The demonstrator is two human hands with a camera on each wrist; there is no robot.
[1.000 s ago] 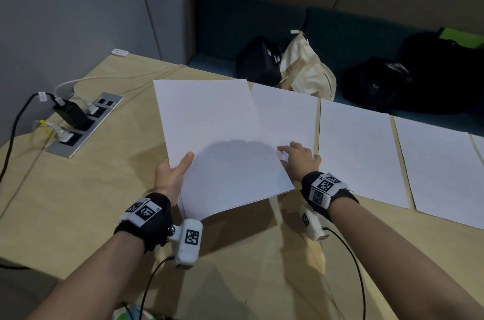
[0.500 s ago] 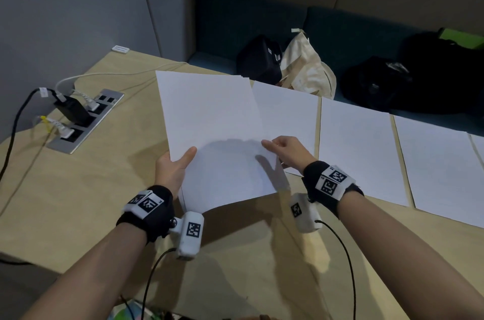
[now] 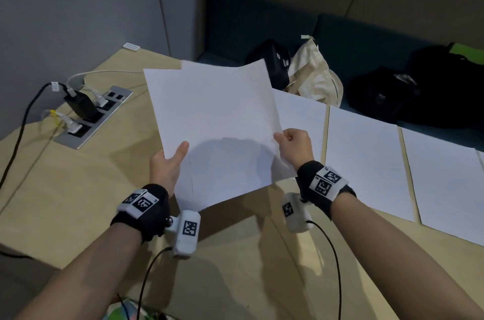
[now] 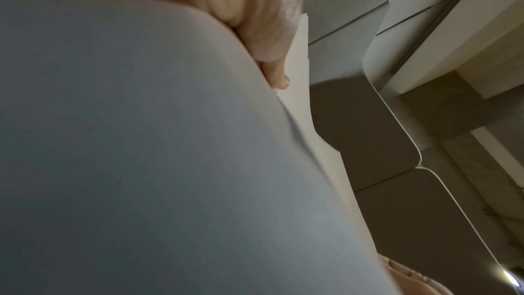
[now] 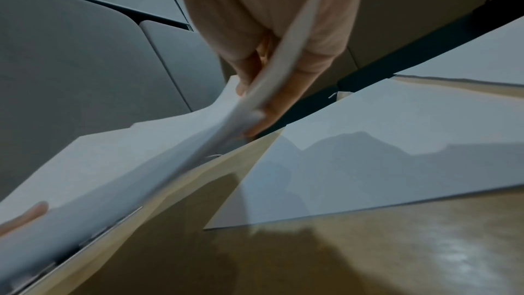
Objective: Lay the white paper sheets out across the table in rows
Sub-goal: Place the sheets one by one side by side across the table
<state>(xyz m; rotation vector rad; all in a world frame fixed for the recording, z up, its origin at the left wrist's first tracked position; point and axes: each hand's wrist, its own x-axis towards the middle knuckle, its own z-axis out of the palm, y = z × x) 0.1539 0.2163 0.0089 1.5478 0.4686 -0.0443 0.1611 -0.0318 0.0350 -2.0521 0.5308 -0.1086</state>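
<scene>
The wooden table (image 3: 65, 188) spreads out under my arms, and beyond its far edge runs a dark teal bench (image 3: 353, 39) carrying black bags (image 3: 392, 94) and a cream cloth bag (image 3: 314, 76). Along the far right of the table, white paper sheets (image 3: 366, 157) lie flat side by side in a row, with narrow strips of wood showing between them. I hold the stack of paper (image 3: 214, 131) up off the table, tilted toward me, left of that row and overlapping the row's leftmost sheet from my view. The top sheet (image 3: 251, 89) is fanned slightly clockwise off the rest, its far corner sticking out to the right. My left hand (image 3: 167, 162) grasps the stack's near left edge, thumb on top and fingers beneath. My right hand (image 3: 294, 145) pinches the right edge of the paper between curled fingers and thumb. At the far left, a recessed power strip (image 3: 94, 118) sits in the tabletop with a black adapter (image 3: 81, 104) and white plugs in it.
</scene>
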